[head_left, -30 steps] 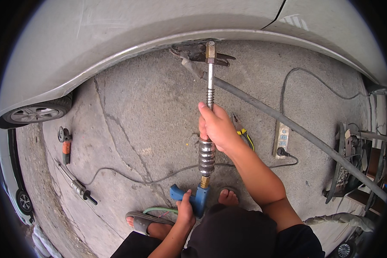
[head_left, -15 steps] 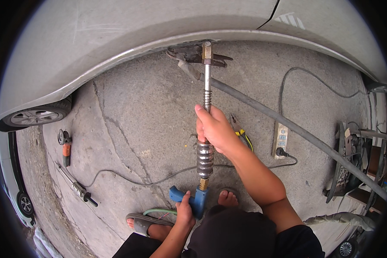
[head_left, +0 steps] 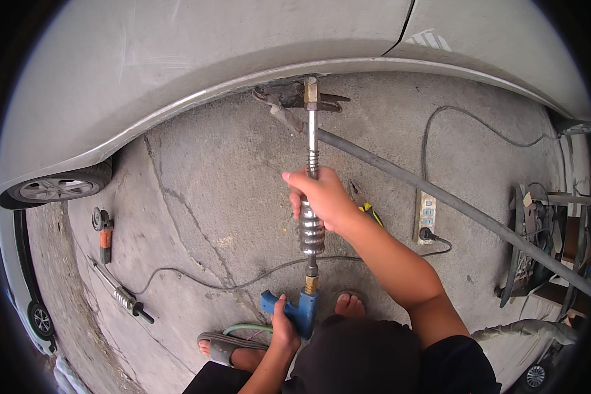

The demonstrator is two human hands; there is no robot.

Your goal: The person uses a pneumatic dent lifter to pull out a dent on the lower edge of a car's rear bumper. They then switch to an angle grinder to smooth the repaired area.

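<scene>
A metal slide hammer puller (head_left: 313,125) lies lengthwise in front of me, its far brass tip close to the pale car's lower edge (head_left: 348,65). My right hand (head_left: 326,196) is wrapped round the upper part of its ribbed sliding weight (head_left: 312,238), just below the spring. Bare shaft shows between the weight and the brass fitting at the near end. My left hand (head_left: 284,326) is closed round the blue pistol-shaped handle (head_left: 302,312). Whether the tip touches the car panel, I cannot tell.
Beyond the tip, a dark clamp (head_left: 285,95) joins a thick grey cable (head_left: 407,167) crossing rightward. A power strip (head_left: 427,217) lies right of me. On the left are an orange angle grinder (head_left: 105,236) and another slide hammer (head_left: 121,295). A thin black cord (head_left: 197,279) crosses the concrete floor.
My right hand has slid the weight along the shaft away from the blue handle, opening a gap above the brass fitting. My left hand stays on the handle. The view has tilted slightly.
</scene>
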